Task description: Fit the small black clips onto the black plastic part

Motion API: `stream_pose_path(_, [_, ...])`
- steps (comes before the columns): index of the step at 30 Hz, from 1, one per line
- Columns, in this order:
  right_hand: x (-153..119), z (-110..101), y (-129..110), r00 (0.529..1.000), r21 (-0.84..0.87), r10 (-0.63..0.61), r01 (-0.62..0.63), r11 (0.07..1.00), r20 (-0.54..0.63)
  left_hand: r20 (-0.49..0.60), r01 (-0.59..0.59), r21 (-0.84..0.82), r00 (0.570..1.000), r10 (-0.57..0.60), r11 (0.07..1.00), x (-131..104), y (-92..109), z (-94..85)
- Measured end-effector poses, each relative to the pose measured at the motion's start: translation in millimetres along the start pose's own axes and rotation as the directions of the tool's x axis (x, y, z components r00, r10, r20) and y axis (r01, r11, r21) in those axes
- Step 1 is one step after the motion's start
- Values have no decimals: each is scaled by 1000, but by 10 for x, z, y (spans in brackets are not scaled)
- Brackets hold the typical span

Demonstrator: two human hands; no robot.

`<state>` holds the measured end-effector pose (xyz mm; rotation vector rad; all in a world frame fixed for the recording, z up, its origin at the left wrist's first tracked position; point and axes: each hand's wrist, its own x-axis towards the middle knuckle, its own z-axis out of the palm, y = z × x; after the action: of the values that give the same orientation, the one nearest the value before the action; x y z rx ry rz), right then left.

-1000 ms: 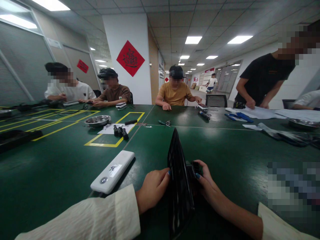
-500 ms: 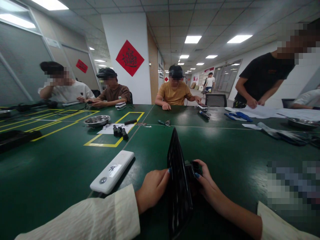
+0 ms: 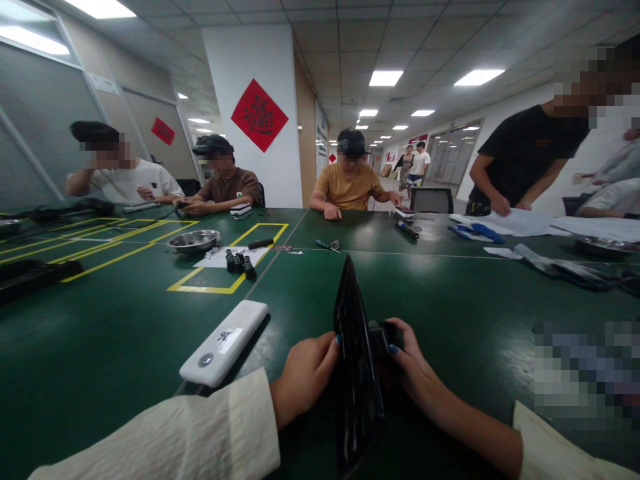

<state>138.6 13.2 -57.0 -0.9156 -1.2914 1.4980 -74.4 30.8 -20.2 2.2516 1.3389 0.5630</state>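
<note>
A thin, glossy black panel (image 3: 357,380) stands nearly edge-on to me, upright above the near side of the green table. My left hand (image 3: 309,373) grips it from the left, thumb pressed on its face and the other fingers partly hidden. On the panel's other side, my right hand (image 3: 415,370) is closed around a small black block-like part (image 3: 383,337). That part sits against the panel; whether it is fixed there I cannot tell. Left of my left hand lies a white power bank (image 3: 225,343) with a number label.
Beyond the panel are black binoculars-like parts (image 3: 241,263) on paper, a steel bowl (image 3: 194,241) and green-handled pliers (image 3: 327,245). Blue gloves (image 3: 475,233) and grey gloves (image 3: 563,267) lie at right. Several people sit or stand around the green table (image 3: 150,333).
My hands and the panel stay practically still. At far left, the person in white has leaned slightly left and lowered a hand. More people show in the background.
</note>
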Motion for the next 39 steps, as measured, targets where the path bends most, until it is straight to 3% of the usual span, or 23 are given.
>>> stream_pose_path(6, [-1,14,-18,1000,4,-9,9,1000,-6,-4,-11,-56,1000,11,998,-14,42,-38])
stream_pose_path(12, [-13,18,-13,1000,14,-9,9,1000,-11,-25,-13,8,1000,14,1000,-38,45,-48])
stream_pose_path(26, [10,-7,25,1000,6,-21,21,1000,-8,36,10,67,999,-13,998,-12,-19,6])
stream_pose_path(31, [0,8,-8,1000,-3,-5,5,1000,-11,-11,-2,20,1000,2,1000,-6,19,-12])
stream_pose_path(39, [-11,14,-29,1000,-10,-2,2,1000,-9,4,-6,-24,1000,6,1000,-3,-26,5])
